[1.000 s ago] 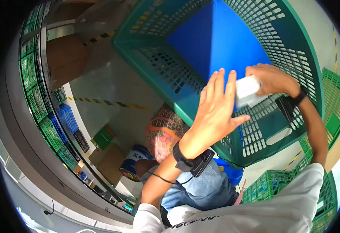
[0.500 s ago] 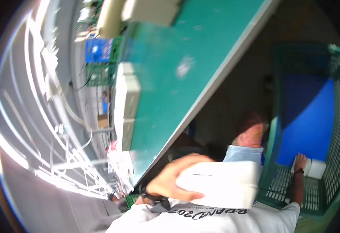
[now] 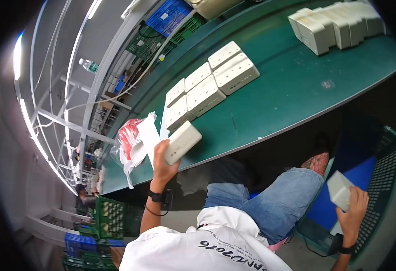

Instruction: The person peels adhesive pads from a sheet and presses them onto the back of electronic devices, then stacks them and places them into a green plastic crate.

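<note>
Over the front edge of the green worktable point(image 3: 270, 106), my left hand point(image 3: 162, 165) grips a white plastic box point(image 3: 183, 142) with small holes along one side. It is held tilted, close to the near end of a block of similar white boxes point(image 3: 205, 94) laid in two rows. On the right, my right hand point(image 3: 355, 208) is closed around another white box point(image 3: 339, 191), lifted above the green slatted crate point(image 3: 384, 183). Blue sheet material point(image 3: 317, 212) lines the crate's bottom. Part of a further white piece point(image 3: 336, 228) shows below my right wrist.
More white boxes point(image 3: 333, 27) stand in a leaning row at the table's far right. Left of the block lie red items in clear plastic point(image 3: 129, 133) and white paper point(image 3: 148, 135). Green and blue crates point(image 3: 110, 217) are stacked at lower left. My legs are between table and crate.
My head view has turned, showing more of the table. My left hand has carried its box to the table edge. My right hand has risen from the crate's bottom with a box.
</note>
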The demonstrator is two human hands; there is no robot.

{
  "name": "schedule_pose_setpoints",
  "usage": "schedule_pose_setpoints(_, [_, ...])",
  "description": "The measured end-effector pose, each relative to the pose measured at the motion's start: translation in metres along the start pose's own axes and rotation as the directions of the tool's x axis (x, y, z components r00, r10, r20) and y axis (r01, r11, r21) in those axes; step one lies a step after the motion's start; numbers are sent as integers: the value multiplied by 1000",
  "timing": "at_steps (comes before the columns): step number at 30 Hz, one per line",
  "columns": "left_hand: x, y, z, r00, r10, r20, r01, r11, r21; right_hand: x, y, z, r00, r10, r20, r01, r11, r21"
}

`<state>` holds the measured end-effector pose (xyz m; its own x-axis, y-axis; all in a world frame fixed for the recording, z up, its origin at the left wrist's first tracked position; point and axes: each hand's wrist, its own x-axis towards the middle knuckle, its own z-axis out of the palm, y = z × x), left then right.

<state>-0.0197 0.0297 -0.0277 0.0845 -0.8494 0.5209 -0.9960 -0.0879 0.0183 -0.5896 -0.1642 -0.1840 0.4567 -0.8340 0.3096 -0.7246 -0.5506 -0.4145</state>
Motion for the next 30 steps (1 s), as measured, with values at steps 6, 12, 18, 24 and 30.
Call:
schedule_pose_setpoints(6, [-55, -41, -16, 982, -169, 89, 159, 981, 113, 117, -210, -8, 679, -594, -431, 660, 752, 3])
schedule_pose_setpoints(12, [-52, -36, -13, 961, -185, 206, 156, 976, 149, 205, -330, 86, 636, -680, -364, 746, 662, 68])
schedule_pose_setpoints(18, [6, 30, 28, 994, -79, 73, 73, 994, 83, 211, -327, 125, 751, -593, -290, 649, 743, 162])
schedule_pose_setpoints(24, [48, 27, 83, 996, 19, 83, -45, 945, 325, 128, -130, 120, 728, -171, -664, 521, 767, 375])
schedule_pose_setpoints(30, [57, 56, 98, 994, -81, 70, 66, 978, 197, -90, 230, 258, 828, 548, 121, -526, 832, -176])
